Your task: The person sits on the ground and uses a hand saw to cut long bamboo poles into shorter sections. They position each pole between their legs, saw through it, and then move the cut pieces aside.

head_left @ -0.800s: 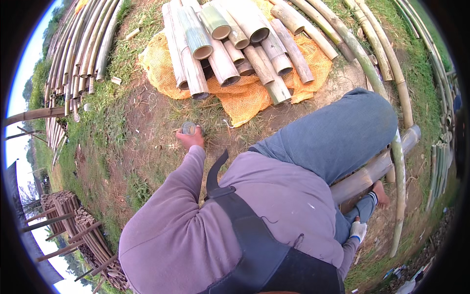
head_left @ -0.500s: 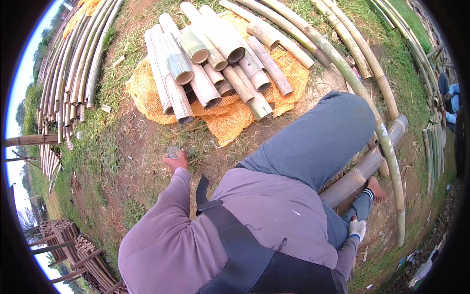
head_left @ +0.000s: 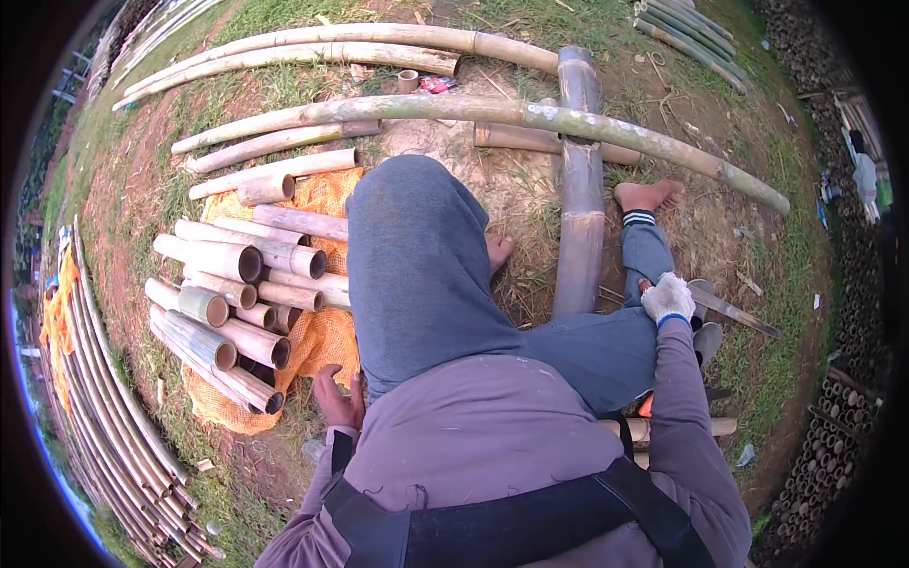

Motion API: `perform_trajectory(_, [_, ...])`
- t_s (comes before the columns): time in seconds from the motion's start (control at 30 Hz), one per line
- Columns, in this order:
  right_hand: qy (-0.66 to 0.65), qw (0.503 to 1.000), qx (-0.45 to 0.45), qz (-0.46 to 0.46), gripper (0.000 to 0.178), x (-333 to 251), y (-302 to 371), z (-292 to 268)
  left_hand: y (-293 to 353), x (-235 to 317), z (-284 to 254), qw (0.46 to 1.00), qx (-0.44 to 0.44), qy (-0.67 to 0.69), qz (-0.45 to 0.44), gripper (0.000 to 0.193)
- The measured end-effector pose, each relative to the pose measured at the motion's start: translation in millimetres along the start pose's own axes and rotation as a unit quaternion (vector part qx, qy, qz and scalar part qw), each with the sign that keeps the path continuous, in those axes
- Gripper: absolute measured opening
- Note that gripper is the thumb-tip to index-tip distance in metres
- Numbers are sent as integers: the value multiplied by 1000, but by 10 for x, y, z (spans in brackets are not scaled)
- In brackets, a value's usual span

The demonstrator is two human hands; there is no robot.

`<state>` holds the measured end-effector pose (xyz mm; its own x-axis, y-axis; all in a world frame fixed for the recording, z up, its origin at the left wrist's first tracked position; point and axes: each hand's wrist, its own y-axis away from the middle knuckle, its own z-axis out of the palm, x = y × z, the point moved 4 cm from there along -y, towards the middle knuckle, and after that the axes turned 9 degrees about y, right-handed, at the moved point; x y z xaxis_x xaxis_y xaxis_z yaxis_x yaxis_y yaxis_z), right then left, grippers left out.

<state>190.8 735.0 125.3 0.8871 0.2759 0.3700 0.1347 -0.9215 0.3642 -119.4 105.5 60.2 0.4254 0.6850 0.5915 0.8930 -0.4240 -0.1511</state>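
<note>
My left hand (head_left: 341, 399) is bare, its fingers apart and nothing in it, beside my hip and the near edge of an orange mesh sack (head_left: 317, 341). A clear plastic cup (head_left: 313, 450) is on the grass beside my left wrist. On the sack lies a pile of cut bamboo tubes (head_left: 248, 343), open ends toward me. In a white glove, my right hand (head_left: 668, 299) is closed round the handle of a machete (head_left: 737, 310) over my right shin, its blade pointing right. Ahead, a long bamboo pole (head_left: 407, 107) crosses over a thick grey bamboo trunk (head_left: 581, 218).
More long poles (head_left: 312, 43) lie at the far side, and a stack of long bamboo (head_left: 114, 398) at the left. Green bamboo lengths (head_left: 691, 43) are at the far right. A pair of dark sandals (head_left: 705, 339) sits under the blade. Stacked tubes (head_left: 833, 454) line the right edge.
My view has swung to the right. My left hand has let go of the clear cup and drawn in near my hip. The machete in my right hand has come into view.
</note>
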Motion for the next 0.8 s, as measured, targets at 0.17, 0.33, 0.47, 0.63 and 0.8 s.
perform_trajectory(0.17, [-50,999,16,-5,60,14,46,-73,-1989,647,567,968,-47,244,-21,45])
perform_trajectory(0.33, [-77,996,32,-4,56,56,-23,-65,-3542,1744,1225,960,-176,216,25,49])
perform_trajectory(0.47, [-88,996,25,-16,62,39,-91,-177,-4531,2174,1873,922,-244,-17,300,64])
perform_trajectory(0.63, [-99,995,11,-8,72,95,-194,-48,-5131,2562,2643,898,-242,-189,315,111])
perform_trajectory(0.8, [-98,991,-95,9,84,140,-277,-51,-5203,2793,3195,851,-350,-237,313,125])
